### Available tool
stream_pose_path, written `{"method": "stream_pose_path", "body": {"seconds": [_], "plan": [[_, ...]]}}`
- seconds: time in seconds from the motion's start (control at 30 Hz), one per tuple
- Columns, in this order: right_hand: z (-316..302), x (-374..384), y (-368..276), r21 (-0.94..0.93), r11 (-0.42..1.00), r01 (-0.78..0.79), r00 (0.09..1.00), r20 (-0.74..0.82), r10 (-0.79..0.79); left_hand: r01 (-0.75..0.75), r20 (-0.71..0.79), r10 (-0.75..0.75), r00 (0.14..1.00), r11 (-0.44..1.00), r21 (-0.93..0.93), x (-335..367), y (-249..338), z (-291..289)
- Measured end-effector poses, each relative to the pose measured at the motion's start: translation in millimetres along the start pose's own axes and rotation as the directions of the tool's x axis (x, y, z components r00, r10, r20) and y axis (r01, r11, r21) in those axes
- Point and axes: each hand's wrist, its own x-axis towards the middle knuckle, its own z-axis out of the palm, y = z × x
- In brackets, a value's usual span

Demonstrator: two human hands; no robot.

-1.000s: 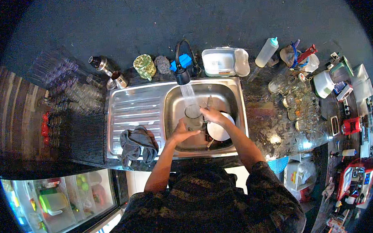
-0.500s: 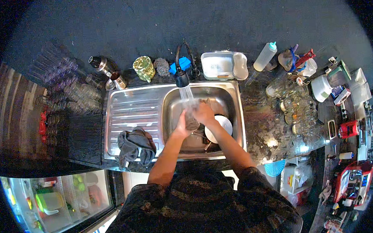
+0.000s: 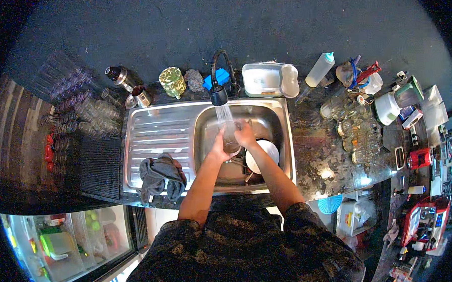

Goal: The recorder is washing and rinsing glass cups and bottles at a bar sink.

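Water streams from the black spray head of a flexible faucet (image 3: 218,97) onto a clear drinking glass (image 3: 230,142) held inside the steel sink (image 3: 206,167). My left hand (image 3: 219,147) wraps round the glass from its left and underside. Against its upper right side, my right hand (image 3: 245,135) has its fingers closed at the rim; spray and fingers partly hide the glass. Below my right forearm lies a white round dish (image 3: 268,157) in the basin, with a dark handled item beside it that I cannot make out.
A dark grey cloth (image 3: 162,176) lies on the ribbed drainboard (image 3: 157,136). Behind the sink stand a camouflage-patterned cup (image 3: 172,82), a scouring pad (image 3: 193,80), a blue sponge (image 3: 217,78) and a white tub (image 3: 261,79). Glass jars and mugs (image 3: 354,130) crowd the right counter.
My right hand has shifted slightly at the top of the glass and shows more sharply. Both hands remain under the running water, and the view has moved a little.
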Motion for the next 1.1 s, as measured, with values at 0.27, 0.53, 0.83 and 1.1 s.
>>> {"method": "stream_pose_path", "body": {"seconds": [0.27,0.53,0.83,1.1], "plan": [[-15,-12,5,-0.211,0.977,-0.015,0.998,-0.068,0.0,-0.094,0.043,0.09,0.995,0.991,0.091,-8,-1,10],[-16,-22,24,-0.128,0.991,0.038,0.986,-0.154,-0.058,-0.064,0.157,0.07,0.985,0.997,-0.046,-25,5,19],[-8,-20,-3,0.013,1.0,0.019,0.978,-0.21,-0.016,-0.102,0.081,0.095,0.992,0.991,0.091,-14,12,7],[5,-12,-56,-0.524,0.805,0.28,0.944,-0.004,-0.331,-0.248,-0.184,0.359,0.915,0.86,0.446,39,-5,-40]]}}
